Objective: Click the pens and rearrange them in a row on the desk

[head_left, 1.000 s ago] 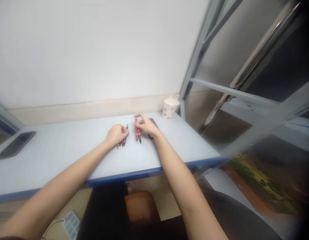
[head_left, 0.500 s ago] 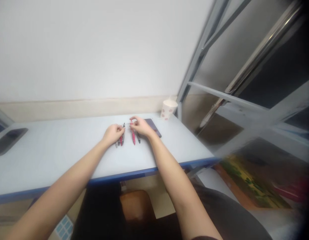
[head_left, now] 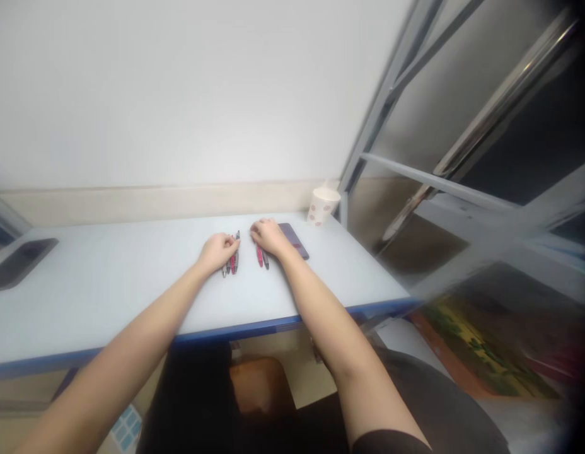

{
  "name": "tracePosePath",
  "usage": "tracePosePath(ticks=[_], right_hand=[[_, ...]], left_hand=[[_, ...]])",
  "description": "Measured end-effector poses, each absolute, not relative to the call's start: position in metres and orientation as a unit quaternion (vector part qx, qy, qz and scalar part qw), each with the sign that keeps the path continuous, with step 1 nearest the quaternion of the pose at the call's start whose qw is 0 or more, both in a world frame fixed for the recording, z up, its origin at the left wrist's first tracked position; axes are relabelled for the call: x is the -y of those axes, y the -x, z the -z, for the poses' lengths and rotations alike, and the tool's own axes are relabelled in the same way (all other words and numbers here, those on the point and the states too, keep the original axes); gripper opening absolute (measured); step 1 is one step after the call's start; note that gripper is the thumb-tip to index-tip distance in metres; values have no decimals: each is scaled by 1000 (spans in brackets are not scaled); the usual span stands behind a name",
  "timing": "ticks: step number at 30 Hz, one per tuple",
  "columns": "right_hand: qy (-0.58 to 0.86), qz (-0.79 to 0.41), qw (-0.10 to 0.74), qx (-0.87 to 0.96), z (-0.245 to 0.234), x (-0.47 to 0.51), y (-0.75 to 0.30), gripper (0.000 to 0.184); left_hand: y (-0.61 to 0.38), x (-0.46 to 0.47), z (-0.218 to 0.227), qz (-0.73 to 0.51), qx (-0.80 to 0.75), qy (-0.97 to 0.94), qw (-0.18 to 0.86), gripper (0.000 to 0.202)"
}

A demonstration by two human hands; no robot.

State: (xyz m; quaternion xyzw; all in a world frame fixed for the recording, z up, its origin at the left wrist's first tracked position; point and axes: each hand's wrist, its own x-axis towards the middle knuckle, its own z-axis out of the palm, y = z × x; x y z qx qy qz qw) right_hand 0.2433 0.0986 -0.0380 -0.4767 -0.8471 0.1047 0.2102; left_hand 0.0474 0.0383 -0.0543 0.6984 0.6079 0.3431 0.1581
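Left hand (head_left: 217, 252) half curled, fingertips touching a bunch of pens (head_left: 232, 261); right hand (head_left: 270, 237) curled against the tops of two more pens (head_left: 262, 256), just beside a phone (head_left: 295, 241) (actual grip on either: cannot tell).

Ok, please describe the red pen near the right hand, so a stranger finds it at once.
On the pale desk with the blue front edge, find the person's right hand, resting near a dark phone. The red pen lies under its fingers, beside one grey pen, apart from the bunch of pens under the left hand.
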Motion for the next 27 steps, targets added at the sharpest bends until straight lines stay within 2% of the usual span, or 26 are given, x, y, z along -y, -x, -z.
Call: tracePosePath(ticks=[10,18,23,27], right_hand=[[474,-88,193,854,35,-86,-247,24],[474,-103,269,832,23,-80,-253,32],[442,-160,307,828,15,-68,-245,29],[371,-277,328,823,11,-61,-238,49]], left_hand=[[-50,-33,51,-403,-599,-659,211,38],[-43,-42,43,-574,-547,-538,286,32],[-40,-41,27,-662,-476,-459,352,28],[-49,-33,20,-677,-435,-435,404,30]])
